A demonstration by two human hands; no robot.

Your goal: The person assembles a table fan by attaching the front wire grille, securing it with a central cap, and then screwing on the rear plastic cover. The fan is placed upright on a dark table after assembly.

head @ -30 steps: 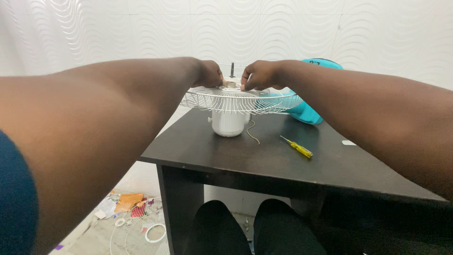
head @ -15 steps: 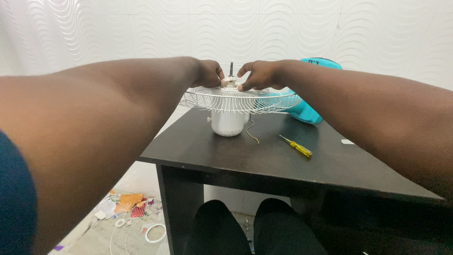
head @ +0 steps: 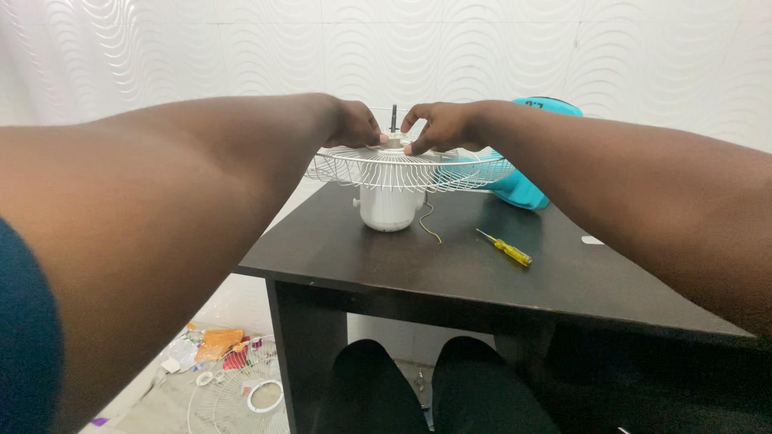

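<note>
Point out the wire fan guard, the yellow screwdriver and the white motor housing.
wire fan guard (head: pixel 366 170), head view, on the left part of its wire rim.
yellow screwdriver (head: pixel 512 255), head view, on its yellow handle.
white motor housing (head: pixel 388 209), head view, on its front wall under the guard.

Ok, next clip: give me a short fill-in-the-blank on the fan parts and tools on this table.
1. Both hands, left hand and right hand, rest at the centre of the white wire ____.
2. The grille sits on top of a white ____ that stands on the table.
3. The screwdriver on the table has a ____ handle.
4. Behind the right hand lies a ____-coloured fan part.

Missing words: grille; motor housing; yellow; teal
</note>
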